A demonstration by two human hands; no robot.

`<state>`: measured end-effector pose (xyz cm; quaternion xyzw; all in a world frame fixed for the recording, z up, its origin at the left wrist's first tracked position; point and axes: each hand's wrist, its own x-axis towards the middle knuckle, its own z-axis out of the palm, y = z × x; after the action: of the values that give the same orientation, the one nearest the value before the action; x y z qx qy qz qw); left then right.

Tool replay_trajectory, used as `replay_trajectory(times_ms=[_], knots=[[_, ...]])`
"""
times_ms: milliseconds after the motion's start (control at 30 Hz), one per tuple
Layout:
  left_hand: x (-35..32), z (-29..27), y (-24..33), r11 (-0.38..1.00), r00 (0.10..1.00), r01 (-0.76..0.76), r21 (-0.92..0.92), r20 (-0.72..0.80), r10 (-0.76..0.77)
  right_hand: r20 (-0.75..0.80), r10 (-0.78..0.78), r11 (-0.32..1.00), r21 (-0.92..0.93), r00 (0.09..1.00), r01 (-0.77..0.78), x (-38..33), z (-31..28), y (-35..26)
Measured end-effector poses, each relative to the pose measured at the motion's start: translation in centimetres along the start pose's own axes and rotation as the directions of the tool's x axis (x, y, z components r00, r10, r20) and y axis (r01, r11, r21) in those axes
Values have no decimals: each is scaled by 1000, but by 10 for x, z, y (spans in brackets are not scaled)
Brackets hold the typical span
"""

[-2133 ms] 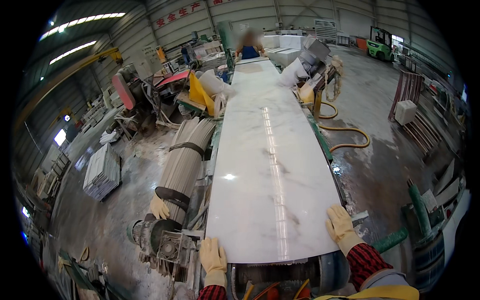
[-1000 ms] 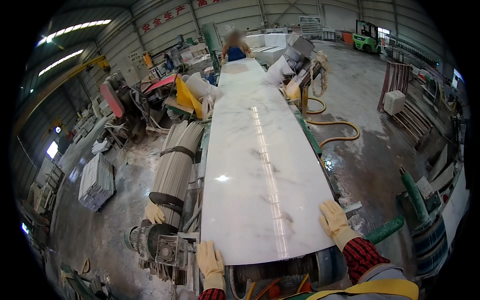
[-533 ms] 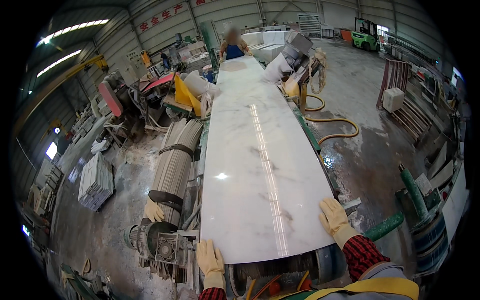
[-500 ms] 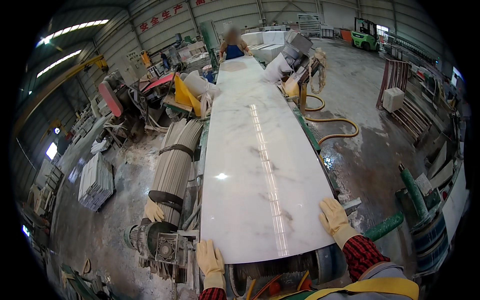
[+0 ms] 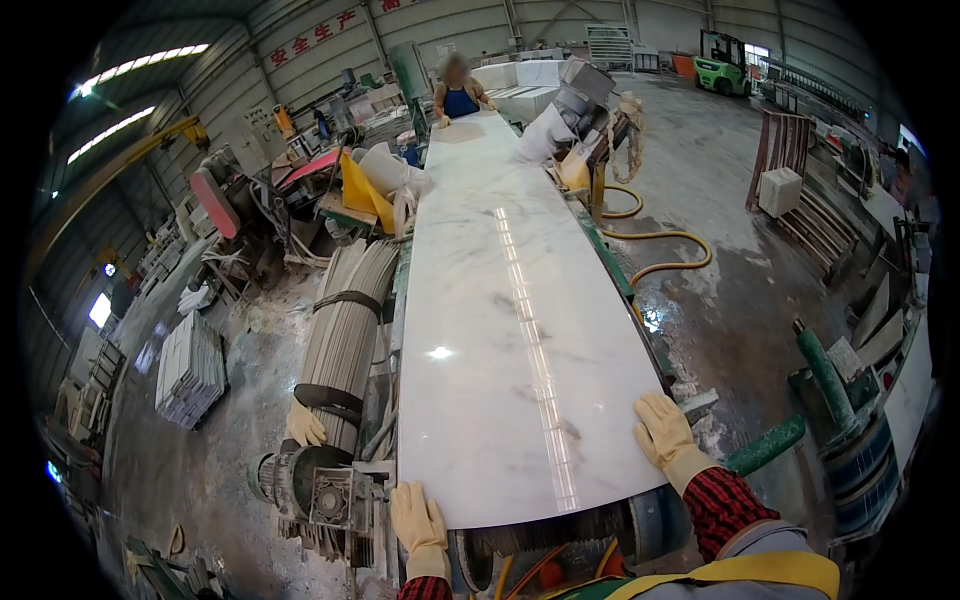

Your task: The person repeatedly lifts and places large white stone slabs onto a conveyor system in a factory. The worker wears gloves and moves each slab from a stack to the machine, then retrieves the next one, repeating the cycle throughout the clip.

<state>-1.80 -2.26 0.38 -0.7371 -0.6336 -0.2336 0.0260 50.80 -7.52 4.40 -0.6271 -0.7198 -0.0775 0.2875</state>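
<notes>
Slab (image 5: 520, 320) runs lengthwise away, left hand (image 5: 418, 518) & right hand (image 5: 663, 432) on near end.

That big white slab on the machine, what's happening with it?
A person in yellow work gloves has both hands on the near end of a long polished white marble slab lying flat on a machine bed. The left hand rests at its near left corner, the right hand on its right edge. At the far end, another person stands at the slab.
</notes>
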Motion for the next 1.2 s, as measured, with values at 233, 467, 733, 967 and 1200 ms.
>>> replay_trajectory(times_ms=[233,467,733,967,1200], knots=[[0,11,-12,988,988,-149,49,-31,150,277,230,969,-157,933,-192,10,2,-13],[0,-8,-6,914,916,-401,-60,-28,400,90,133,984,-134,987,-120,-22,5,13],[-10,23,-30,904,907,-421,-75,-29,420,13,46,999,-26,999,-46,-29,28,20],[-13,9,-24,918,920,-391,-67,-9,391,12,48,998,-41,999,-48,-30,28,14],[-23,8,-29,950,950,-311,15,4,311,22,58,998,-35,998,-57,-29,14,7]])
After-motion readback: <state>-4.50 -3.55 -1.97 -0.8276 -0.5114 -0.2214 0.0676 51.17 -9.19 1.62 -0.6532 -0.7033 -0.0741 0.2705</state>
